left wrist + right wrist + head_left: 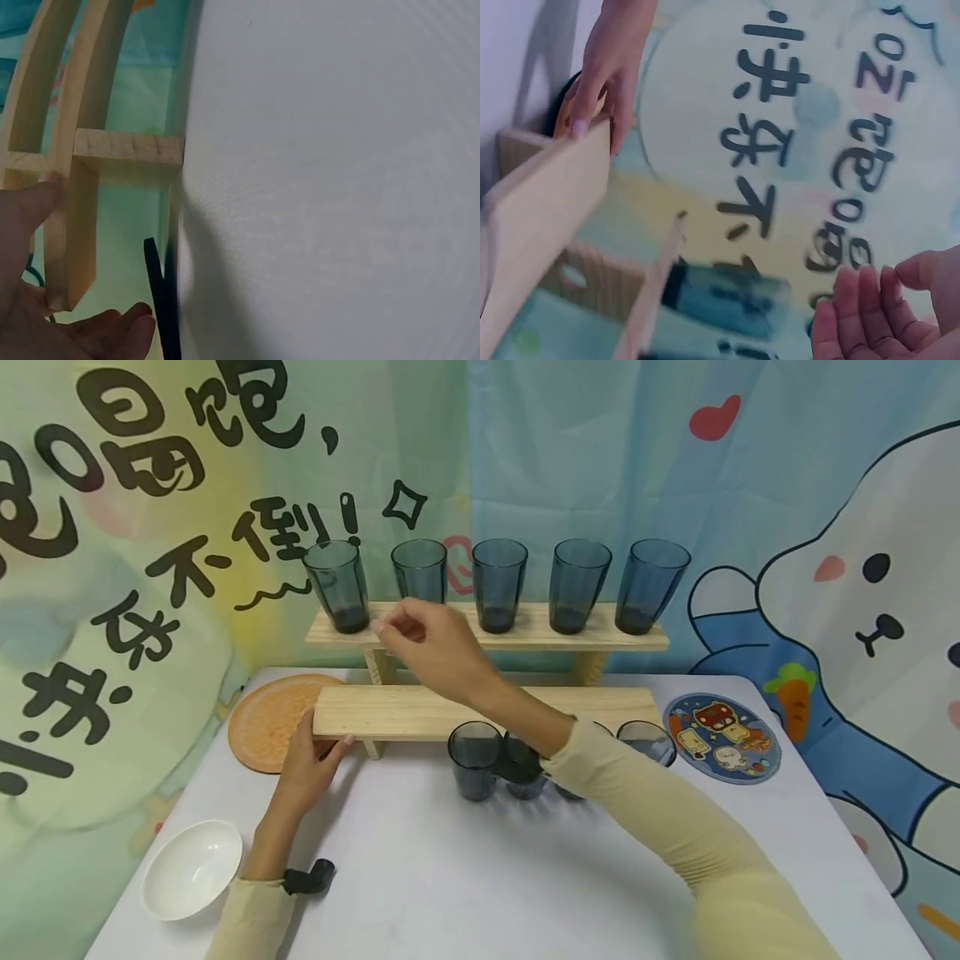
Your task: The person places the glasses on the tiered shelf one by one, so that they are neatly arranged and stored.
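A two-tier wooden stand is at the back of the table. My left hand grips the left end of its lower board, with the thumb and fingers on either side of that end in the right wrist view. A row of several blue-grey drinking glasses stands upright on the upper board. In front of that row my right hand hangs in the air, its fingers loosely bent and holding nothing. The leftmost glass is nearest to its fingertips. More glasses stand before the lower board, partly hidden by the right forearm.
On the left are an orange round mat and a white bowl. A blue round mat with cartoon figures lies at the right. A printed curtain hangs behind the white table.
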{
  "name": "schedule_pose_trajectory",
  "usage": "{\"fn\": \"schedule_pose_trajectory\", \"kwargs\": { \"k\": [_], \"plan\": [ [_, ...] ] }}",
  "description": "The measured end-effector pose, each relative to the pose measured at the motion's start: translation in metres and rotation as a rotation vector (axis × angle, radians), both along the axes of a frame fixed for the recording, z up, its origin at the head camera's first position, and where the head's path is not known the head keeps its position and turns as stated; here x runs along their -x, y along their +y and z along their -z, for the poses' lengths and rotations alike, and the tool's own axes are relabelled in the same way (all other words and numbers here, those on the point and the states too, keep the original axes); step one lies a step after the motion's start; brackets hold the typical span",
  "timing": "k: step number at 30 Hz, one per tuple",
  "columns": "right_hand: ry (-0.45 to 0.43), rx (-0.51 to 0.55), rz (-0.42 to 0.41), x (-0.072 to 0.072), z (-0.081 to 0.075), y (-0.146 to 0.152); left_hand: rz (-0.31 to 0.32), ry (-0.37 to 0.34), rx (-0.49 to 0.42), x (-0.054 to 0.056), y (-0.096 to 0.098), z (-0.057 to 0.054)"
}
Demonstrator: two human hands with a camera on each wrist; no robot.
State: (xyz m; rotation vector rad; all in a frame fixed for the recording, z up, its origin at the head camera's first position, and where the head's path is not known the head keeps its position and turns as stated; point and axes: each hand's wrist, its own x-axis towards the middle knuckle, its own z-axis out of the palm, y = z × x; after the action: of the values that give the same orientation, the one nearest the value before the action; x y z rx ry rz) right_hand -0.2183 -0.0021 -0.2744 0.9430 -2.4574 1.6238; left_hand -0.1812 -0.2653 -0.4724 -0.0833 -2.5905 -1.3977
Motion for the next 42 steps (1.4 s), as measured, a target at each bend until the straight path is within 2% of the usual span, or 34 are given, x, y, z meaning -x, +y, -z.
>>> {"fn": "schedule_pose_trajectory", "kwargs": {
  "k": [4,8,11,14,20,23,27,34,38,42],
  "plan": [
    [-0.004,0.091,0.007,-0.012,0.006,0.058,-0.004,-0.005,0.015,0.0,0.0,-0.001],
    [-0.056,0.1,0.08,-0.026,0.022,0.113,0.003,-0.01,-0.001,0.0,-0.001,-0.001],
    [-0.051,0.046,0.204,-0.039,0.038,0.147,0.0,-0.027,0.0,0.0,-0.002,-0.001],
    [0.002,-0.034,0.348,-0.05,0.056,0.176,-0.004,-0.03,0.017,0.0,-0.001,-0.003],
    [0.126,-0.119,0.611,-0.061,0.094,0.22,0.011,-0.02,0.01,0.001,0.0,-0.005],
    [0.148,-0.147,0.714,-0.065,0.113,0.237,0.018,-0.03,0.001,0.0,0.001,-0.005],
    [0.083,-0.168,0.724,-0.069,0.135,0.253,0.02,-0.038,-0.004,-0.001,0.0,-0.003],
    [-0.111,-0.091,0.611,-0.074,0.166,0.268,0.028,-0.026,-0.005,-0.001,-0.002,-0.001],
    [-0.136,-0.074,0.596,-0.074,0.179,0.272,0.026,-0.029,-0.002,0.0,-0.002,-0.002],
    [-0.131,-0.053,0.583,-0.073,0.184,0.273,0.026,-0.029,-0.002,-0.001,-0.002,-0.001]
  ]
}}
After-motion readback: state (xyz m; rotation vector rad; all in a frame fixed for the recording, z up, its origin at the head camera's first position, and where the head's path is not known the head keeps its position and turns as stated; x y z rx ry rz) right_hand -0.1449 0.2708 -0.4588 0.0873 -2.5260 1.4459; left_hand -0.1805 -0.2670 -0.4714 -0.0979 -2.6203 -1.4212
